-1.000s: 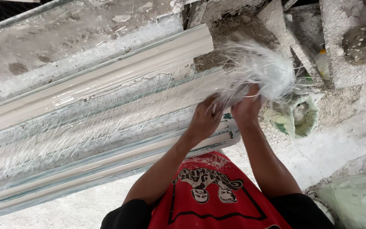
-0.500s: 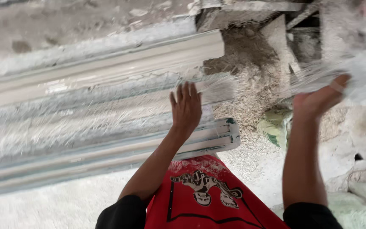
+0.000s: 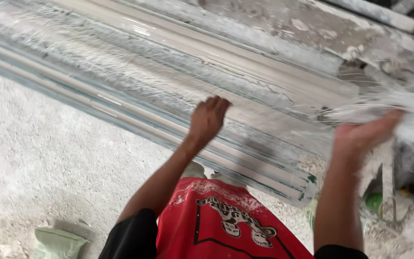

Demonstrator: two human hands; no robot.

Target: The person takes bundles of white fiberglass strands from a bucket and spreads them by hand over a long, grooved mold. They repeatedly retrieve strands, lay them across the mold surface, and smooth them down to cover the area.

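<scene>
Spreading the white fibre bundle [image 3: 408, 117] evenly looks like the work in hand, so a good layer would call for teasing the strands thin along the long mould [image 3: 226, 91] rather than dropping clumps. That mould runs diagonally from the upper left of the frame to the lower right, already webbed with fine strands. The left hand [image 3: 209, 118] hovers at the centre, palm down, fingers loosely curled and slightly apart, holding nothing; whether it touches the surface I cannot tell. The right hand [image 3: 364, 135] is raised at the right edge, blurred, its fingers seemingly closed on the fibre bundle, which trails off toward the upper right. Keeping the left hand flat should help press strands into the wet coat.
</scene>
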